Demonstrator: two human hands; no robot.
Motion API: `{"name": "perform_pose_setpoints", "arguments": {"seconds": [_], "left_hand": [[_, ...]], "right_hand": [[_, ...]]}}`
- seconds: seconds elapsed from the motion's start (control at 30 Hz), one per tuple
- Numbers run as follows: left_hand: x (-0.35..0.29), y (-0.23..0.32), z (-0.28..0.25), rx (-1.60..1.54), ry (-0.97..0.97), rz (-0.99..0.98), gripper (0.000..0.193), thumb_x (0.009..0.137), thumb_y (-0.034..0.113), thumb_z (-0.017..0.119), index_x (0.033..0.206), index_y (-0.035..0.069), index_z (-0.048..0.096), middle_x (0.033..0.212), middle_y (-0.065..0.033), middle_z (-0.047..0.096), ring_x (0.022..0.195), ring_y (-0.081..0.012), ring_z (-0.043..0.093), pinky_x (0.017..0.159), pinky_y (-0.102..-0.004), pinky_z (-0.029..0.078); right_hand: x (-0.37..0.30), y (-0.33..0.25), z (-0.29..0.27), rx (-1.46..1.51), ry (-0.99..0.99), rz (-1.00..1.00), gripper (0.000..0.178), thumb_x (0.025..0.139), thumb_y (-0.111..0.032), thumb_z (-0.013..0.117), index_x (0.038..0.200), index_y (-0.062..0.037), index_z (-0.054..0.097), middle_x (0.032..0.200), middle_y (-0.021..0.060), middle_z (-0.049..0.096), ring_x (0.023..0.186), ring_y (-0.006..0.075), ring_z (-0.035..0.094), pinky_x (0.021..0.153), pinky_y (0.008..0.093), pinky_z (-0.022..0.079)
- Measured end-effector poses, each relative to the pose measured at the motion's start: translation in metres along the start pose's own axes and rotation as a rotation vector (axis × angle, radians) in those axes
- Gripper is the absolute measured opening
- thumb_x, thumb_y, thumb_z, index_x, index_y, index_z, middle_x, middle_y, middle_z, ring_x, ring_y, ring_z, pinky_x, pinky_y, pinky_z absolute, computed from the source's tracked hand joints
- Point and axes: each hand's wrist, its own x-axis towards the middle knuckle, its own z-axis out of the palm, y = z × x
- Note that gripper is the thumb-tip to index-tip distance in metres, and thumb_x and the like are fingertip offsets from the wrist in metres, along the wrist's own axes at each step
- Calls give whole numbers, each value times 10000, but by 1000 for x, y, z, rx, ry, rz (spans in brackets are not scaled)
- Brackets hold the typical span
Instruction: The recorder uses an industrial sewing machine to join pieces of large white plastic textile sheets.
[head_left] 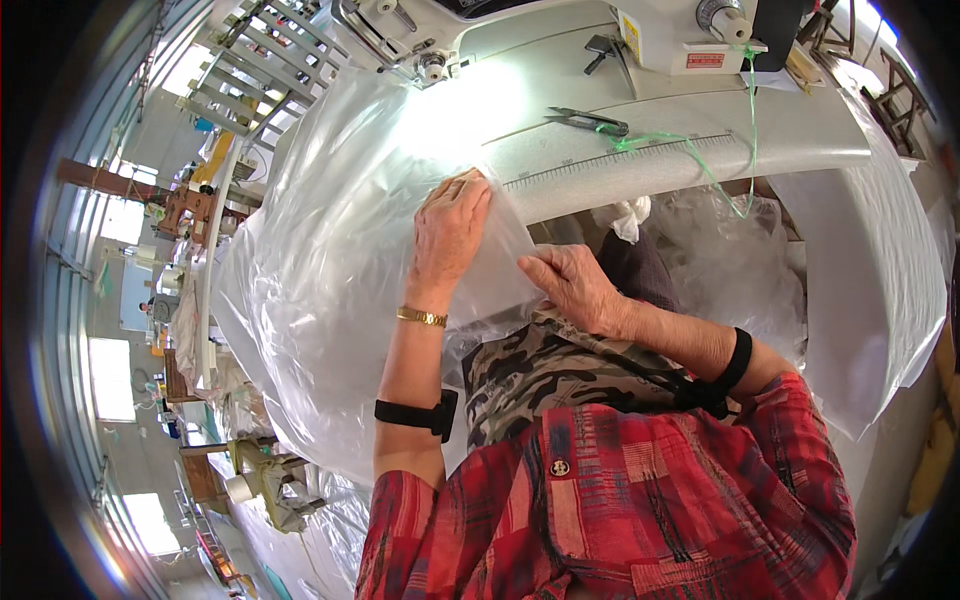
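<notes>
A large sheet of clear plastic film (310, 270) spreads over the left of the sewing table and hangs down toward my lap. My left hand (452, 225) lies on the film just in front of the lit needle area, fingers pressed together and closed on its edge. Nearer to me and to the right, my right hand (578, 285) is curled, its thumb and fingers pinching the film's right edge. Between the hands the film forms a flat, doubled-looking strip. The sewing machine (430, 65) stands beyond, and its bright lamp washes out the film under the needle.
Thread snips (590, 121) lie on the table (840, 150) beside loose green thread (690, 145). A small dark metal tool (600, 50) is behind them. A ruler scale (620, 158) runs along the front edge. Crumpled clear plastic (730, 260) sits below the table, right of my lap.
</notes>
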Motion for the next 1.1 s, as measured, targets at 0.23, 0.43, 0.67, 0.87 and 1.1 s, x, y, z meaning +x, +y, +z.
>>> {"name": "perform_pose_setpoints", "arguments": {"seconds": [0.23,0.43,0.67,0.87,1.1], "left_hand": [[-2,0,2,48,14,37,120,900,114,599,966,23,640,1096,-107,665,1067,-280,622,880,-393,510],[-8,2,1,61,31,65,130,900,95,599,983,11,654,1149,-109,652,1094,-278,612,905,-384,508],[-10,-1,-1,15,-15,77,214,879,50,597,1083,-3,628,1183,-144,633,1113,-307,599,925,-395,503],[-12,5,-3,55,-25,83,249,841,31,623,1089,22,633,1156,-108,634,1063,-287,609,892,-385,511],[-17,0,-1,-103,28,35,179,839,69,647,1014,30,656,1068,-79,636,966,-280,625,797,-386,527]], "right_hand": [[1,-6,-6,-242,-2,-115,319,950,-202,545,721,18,514,612,204,510,614,408,530,582,442,418],[6,-11,-12,-491,6,-323,276,910,-168,575,686,-19,517,615,151,531,620,367,554,745,432,462],[9,-19,-16,-695,-29,-392,203,869,-168,607,714,-47,561,601,112,557,617,319,587,821,414,475],[11,-26,-20,-904,-198,-468,161,792,-154,643,672,-77,569,569,75,569,561,258,596,685,360,427],[12,-36,-22,-1173,-325,-518,107,751,-143,617,654,-109,585,552,70,571,495,236,572,655,351,402]]}}
